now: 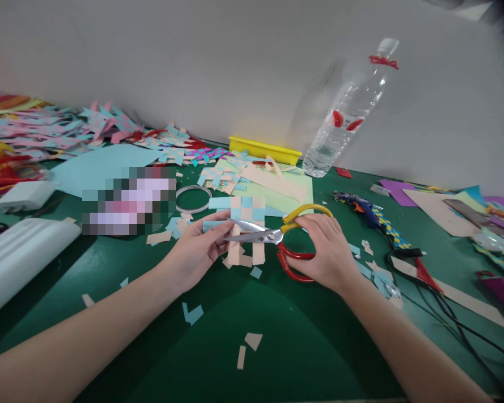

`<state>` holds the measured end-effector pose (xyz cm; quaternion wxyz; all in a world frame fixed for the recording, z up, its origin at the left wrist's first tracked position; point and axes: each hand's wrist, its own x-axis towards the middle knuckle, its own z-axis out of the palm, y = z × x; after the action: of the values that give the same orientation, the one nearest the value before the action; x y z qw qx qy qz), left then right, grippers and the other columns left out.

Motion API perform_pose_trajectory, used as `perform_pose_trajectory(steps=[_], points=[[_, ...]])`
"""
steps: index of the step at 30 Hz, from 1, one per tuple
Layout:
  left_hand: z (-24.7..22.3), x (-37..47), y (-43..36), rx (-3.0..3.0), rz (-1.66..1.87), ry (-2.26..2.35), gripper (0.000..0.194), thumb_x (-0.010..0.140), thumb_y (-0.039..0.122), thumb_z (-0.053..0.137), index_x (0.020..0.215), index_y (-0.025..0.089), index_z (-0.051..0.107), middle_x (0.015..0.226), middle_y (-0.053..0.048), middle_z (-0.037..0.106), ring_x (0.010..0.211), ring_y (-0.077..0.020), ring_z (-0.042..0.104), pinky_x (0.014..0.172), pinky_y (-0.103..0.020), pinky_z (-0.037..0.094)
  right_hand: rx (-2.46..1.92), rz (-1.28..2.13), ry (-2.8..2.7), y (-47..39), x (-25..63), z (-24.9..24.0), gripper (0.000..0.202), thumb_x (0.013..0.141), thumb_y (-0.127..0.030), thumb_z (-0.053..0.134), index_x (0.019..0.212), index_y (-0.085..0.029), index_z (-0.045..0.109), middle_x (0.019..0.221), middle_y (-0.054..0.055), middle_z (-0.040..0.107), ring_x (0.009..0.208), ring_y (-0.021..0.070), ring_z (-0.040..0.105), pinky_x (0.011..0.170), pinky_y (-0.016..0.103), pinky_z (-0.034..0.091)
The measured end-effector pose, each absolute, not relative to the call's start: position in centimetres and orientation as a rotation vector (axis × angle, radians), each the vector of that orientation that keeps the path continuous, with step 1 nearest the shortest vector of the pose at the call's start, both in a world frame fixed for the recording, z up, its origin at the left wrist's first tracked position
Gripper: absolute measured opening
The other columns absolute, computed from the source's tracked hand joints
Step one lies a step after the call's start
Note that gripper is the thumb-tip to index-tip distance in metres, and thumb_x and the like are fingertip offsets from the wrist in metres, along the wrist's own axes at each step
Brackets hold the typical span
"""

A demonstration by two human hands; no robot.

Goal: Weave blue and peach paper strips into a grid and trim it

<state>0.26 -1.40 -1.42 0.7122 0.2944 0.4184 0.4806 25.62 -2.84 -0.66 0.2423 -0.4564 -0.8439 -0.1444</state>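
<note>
My left hand [197, 240] pinches a woven paper piece [247, 210] of blue and cream strips, with loose strip ends sticking out to the left and downward. In my right hand [330, 249] is a pair of scissors [273, 236], its handles one yellow and one red. The scissor blades are slightly apart and point left, lying across the strips close to my left thumb. Exactly which strip sits between the blades is hard to make out. Small blue and cream paper scraps [256, 272] lie on the green table [218, 347] below.
A plastic bottle [344, 117] leans by the wall behind a yellow tray [264, 150]. A roll of tape [193, 199] lies left of centre. On the right are a glue gun [363, 210] and black cables [445, 313]. Woven paper strips [46, 131] pile up at far left.
</note>
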Motion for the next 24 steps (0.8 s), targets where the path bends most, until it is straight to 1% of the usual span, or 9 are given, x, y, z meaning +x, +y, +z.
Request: perform_pose_trajectory(steps=[12, 15, 18, 20, 24], points=[[-1.23, 0.31, -1.41, 0.584, 1.103, 0.981, 0.029, 0.084, 0.008, 0.059, 0.111, 0.019, 0.062, 0.085, -0.004, 0.069, 0.064, -0.0101, 0.062, 0.058, -0.019, 0.055, -1.202, -0.360, -2.322, -2.69, 26.04, -0.95, 0.048, 0.078, -0.037, 0.062, 0.120, -0.018, 0.050, 0.112, 0.013, 0.060, 0.104, 0.0292, 0.057, 0.088, 0.046, 0.047], [-1.30, 0.25, -1.32, 0.602, 1.098, 0.961, 0.028, 0.085, 0.009, 0.058, 0.112, 0.018, 0.061, 0.090, -0.006, 0.069, 0.067, -0.0104, 0.063, 0.059, -0.019, 0.055, -1.182, -0.386, -2.315, -2.62, 26.11, -1.02, 0.043, 0.079, -0.035, 0.061, 0.118, -0.017, 0.052, 0.111, 0.013, 0.061, 0.103, 0.0283, 0.058, 0.087, 0.045, 0.048], [-1.36, 0.19, -1.22, 0.618, 1.083, 0.938, 0.029, 0.085, 0.011, 0.060, 0.113, 0.018, 0.060, 0.088, -0.005, 0.069, 0.066, -0.0111, 0.064, 0.060, -0.021, 0.056, -1.168, -0.365, -2.299, -2.62, 26.07, -1.14, 0.035, 0.081, -0.030, 0.059, 0.113, -0.016, 0.054, 0.108, 0.013, 0.063, 0.102, 0.0263, 0.060, 0.087, 0.043, 0.050], [-1.40, 0.16, -1.15, 0.609, 1.099, 0.942, 0.029, 0.084, 0.010, 0.060, 0.111, 0.019, 0.061, 0.086, -0.005, 0.070, 0.067, -0.0123, 0.065, 0.061, -0.022, 0.057, -1.194, -0.302, -2.261, -2.66, 25.98, -1.21, 0.034, 0.081, -0.030, 0.059, 0.112, -0.017, 0.054, 0.108, 0.012, 0.063, 0.101, 0.0256, 0.060, 0.085, 0.041, 0.052], [-1.48, 0.20, -1.07, 0.595, 1.168, 0.926, 0.021, 0.084, 0.008, 0.059, 0.103, 0.016, 0.063, 0.085, -0.007, 0.071, 0.076, -0.0155, 0.068, 0.068, -0.024, 0.058, -1.264, -0.154, -2.108, -2.77, 25.80, -1.08, 0.038, 0.078, -0.031, 0.062, 0.113, -0.020, 0.052, 0.109, 0.010, 0.062, 0.098, 0.0242, 0.062, 0.076, 0.037, 0.055]])
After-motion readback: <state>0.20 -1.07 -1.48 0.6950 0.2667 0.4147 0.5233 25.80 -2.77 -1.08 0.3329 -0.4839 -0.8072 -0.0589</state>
